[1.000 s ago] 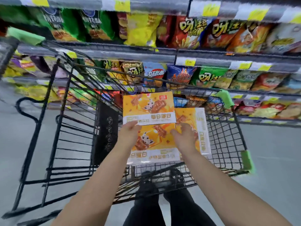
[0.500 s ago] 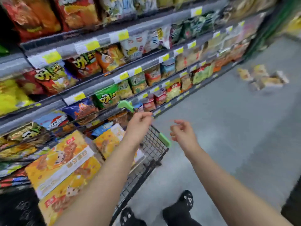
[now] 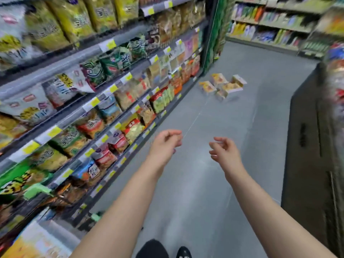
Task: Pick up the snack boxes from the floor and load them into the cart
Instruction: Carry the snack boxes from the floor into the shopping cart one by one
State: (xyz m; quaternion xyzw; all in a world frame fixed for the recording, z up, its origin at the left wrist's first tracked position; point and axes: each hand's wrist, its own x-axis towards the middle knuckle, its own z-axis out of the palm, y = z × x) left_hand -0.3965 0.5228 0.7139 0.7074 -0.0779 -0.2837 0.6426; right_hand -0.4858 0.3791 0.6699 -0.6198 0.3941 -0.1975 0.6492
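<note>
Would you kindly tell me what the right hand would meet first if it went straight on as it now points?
Nothing close: the right hand reaches out over bare grey floor. The snack boxes lie farther along roughly that line, though depth is hard to judge.

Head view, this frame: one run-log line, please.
left hand: empty, relaxed | right hand: empty, relaxed | snack boxes: piled on floor ahead | cart: partly visible, lower left

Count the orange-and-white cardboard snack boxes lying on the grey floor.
5, in one cluster far down the grey floor: left box, rear box, right box, middle box, nearest box. The picture is blurred, so others may be hidden among them.
</note>
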